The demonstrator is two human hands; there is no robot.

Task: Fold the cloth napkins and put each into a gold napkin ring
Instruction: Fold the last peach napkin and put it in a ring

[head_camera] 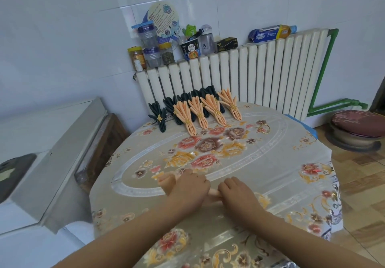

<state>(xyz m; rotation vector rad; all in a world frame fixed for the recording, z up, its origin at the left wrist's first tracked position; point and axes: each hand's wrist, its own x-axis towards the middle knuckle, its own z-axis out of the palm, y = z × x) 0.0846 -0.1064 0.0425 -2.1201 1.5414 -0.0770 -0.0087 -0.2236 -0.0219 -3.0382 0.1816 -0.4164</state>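
A peach cloth napkin (167, 181), folded into a narrow pleated strip, lies on the near middle of the floral table (270, 163). My left hand (188, 188) grips its left part and my right hand (236, 191) grips its right end; most of the strip is hidden under them. One loose gold napkin ring (264, 129) lies at the far right of the table. Along the far edge stand several finished peach napkins (214, 109) and several dark green napkins (159, 115), each in a gold ring.
A white radiator (260, 73) stands behind the table, with jars, a cup and a kitchen roll on top. A white appliance (41, 163) sits to the left. At the right is a cushioned stool (358, 128) on a wooden floor.
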